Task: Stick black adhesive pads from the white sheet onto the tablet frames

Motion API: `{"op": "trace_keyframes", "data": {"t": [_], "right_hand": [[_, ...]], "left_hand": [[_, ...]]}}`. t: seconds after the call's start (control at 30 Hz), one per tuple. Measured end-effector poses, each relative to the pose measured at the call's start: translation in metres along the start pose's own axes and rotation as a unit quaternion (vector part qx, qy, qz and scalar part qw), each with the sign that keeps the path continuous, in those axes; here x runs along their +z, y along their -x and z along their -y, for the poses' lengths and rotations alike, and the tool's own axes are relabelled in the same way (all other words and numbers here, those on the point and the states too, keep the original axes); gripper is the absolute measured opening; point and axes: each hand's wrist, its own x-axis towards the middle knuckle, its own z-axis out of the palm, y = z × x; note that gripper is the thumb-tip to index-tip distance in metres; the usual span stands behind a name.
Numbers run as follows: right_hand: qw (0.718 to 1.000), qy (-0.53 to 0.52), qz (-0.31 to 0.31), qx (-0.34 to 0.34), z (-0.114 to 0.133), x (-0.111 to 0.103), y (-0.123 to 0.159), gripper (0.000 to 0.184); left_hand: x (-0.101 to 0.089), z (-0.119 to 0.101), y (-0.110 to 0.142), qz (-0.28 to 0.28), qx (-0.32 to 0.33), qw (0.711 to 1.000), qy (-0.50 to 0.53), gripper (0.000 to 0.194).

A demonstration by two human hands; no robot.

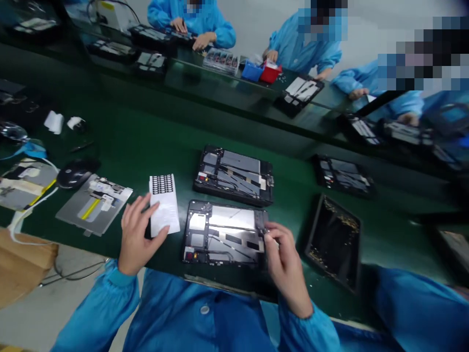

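An opened tablet chassis (223, 232) lies on the green belt right in front of me. My right hand (287, 266) rests at its right edge with thumb and fingertips pinched together; what they pinch is too small to make out. My left hand (137, 234) holds the lower part of a white sheet (163, 203) that carries rows of small black stickers, thumb under its lower edge. A second opened tablet chassis (234, 174) lies just behind the first one.
A dark tray (334, 239) lies to the right, another opened tablet (344, 176) beyond it. At left sit a grey plate with a yellow strip (93, 204), a black mouse (75, 172) and a cardboard box (22, 264). Across the belt, people in blue coats work near blue and red bins (261, 72).
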Motion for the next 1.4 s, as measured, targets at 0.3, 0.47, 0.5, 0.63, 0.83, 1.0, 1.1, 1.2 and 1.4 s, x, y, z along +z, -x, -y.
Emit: {"op": "trace_keyframes", "data": {"t": [0.3,0.47,0.5,0.63,0.83,1.0,1.1,1.2,1.4], "right_hand": [[0.998,-0.048,0.043,0.027,0.001,0.002,0.044,0.010],[0.999,0.038,-0.031,0.019,-0.013,-0.005,0.055,0.009],[0.997,0.045,-0.047,0.033,-0.016,-0.005,0.058,0.009],[0.999,0.026,-0.027,0.038,-0.013,-0.003,0.067,0.009],[0.987,0.119,0.017,-0.103,0.007,0.007,0.073,0.013],[0.975,0.156,0.046,-0.151,0.010,0.016,0.066,0.017],[0.971,0.172,0.058,-0.153,0.009,0.018,0.062,0.017],[0.972,0.174,0.062,-0.147,0.009,0.018,0.062,0.021],[0.968,0.182,0.069,-0.156,0.009,0.019,0.062,0.027]], "left_hand": [[0.037,-0.127,0.026,0.151,0.178,0.969,0.086,0.020],[0.074,-0.143,0.023,0.153,0.207,0.966,0.041,0.027],[0.078,-0.141,0.022,0.157,0.214,0.964,0.030,0.029],[0.074,-0.120,0.014,0.176,0.224,0.958,0.034,0.031],[0.052,-0.108,0.012,0.219,0.209,0.951,0.065,0.031],[0.060,-0.123,0.023,0.169,0.161,0.966,0.110,0.008],[0.063,-0.124,0.027,0.156,0.148,0.969,0.123,0.005],[0.064,-0.122,0.028,0.146,0.147,0.969,0.133,0.005],[0.065,-0.122,0.027,0.140,0.152,0.970,0.125,0.008]]}}
